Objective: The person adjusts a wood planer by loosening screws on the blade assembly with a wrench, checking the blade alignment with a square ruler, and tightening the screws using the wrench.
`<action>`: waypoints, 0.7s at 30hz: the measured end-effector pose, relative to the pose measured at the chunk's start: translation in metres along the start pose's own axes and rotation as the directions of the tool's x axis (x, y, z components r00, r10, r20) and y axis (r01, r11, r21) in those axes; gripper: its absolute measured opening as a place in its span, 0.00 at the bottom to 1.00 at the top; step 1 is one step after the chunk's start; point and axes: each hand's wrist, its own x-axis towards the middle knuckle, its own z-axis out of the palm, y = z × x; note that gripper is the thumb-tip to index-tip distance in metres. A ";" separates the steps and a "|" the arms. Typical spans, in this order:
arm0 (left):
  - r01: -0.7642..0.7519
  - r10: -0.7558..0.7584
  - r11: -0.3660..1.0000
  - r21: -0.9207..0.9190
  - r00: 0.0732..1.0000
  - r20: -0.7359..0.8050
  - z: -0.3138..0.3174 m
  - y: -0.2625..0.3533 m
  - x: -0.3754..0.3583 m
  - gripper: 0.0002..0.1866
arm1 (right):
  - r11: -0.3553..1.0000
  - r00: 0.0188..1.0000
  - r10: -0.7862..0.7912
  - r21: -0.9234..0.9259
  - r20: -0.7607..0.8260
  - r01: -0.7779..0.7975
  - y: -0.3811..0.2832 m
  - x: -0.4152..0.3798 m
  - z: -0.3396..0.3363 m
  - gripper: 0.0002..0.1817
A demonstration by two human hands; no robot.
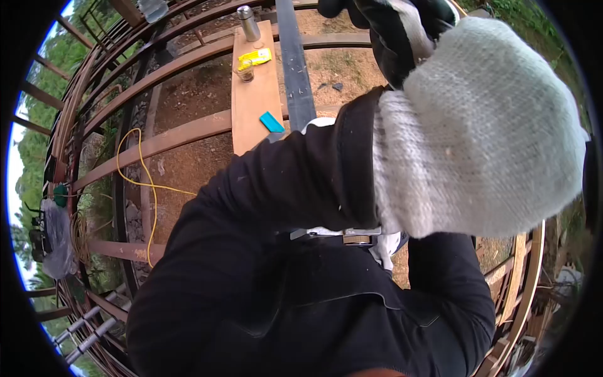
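My left hand (483,129), in a pale grey knitted glove, is raised very close to the camera at the upper right. Its rounded back faces me, with the fingers curled away out of sight. What they hold, if anything, is hidden. Against the glove's upper left edge shows a glossy black object with a white band (392,34), cut off by the top of the view; its kind cannot be made out. The dark right sleeve (443,267) runs up behind the glove, and my right hand does not show.
A wooden board (254,103) across the beams bears a steel flask (248,24), yellow packet (255,58), glass (245,72) and turquoise block (271,122). Beside it runs a dark metal beam (295,69). A yellow cable (151,188) loops at left; bare soil lies below.
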 end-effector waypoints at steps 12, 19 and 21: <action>0.065 -0.075 0.996 -0.069 0.987 -0.140 0.023 0.008 -0.027 0.31 | 0.965 0.961 0.261 -0.008 -0.089 -0.263 -0.007 -0.044 -0.013 0.15; 0.078 -0.089 0.993 -0.084 0.987 -0.135 0.025 0.003 -0.028 0.30 | 0.967 0.965 0.240 -0.062 -0.108 -0.248 -0.012 -0.039 -0.012 0.15; 0.078 -0.089 0.993 -0.088 0.988 -0.130 0.028 0.001 -0.028 0.29 | 0.968 0.968 0.227 -0.084 -0.112 -0.236 -0.013 -0.036 -0.012 0.15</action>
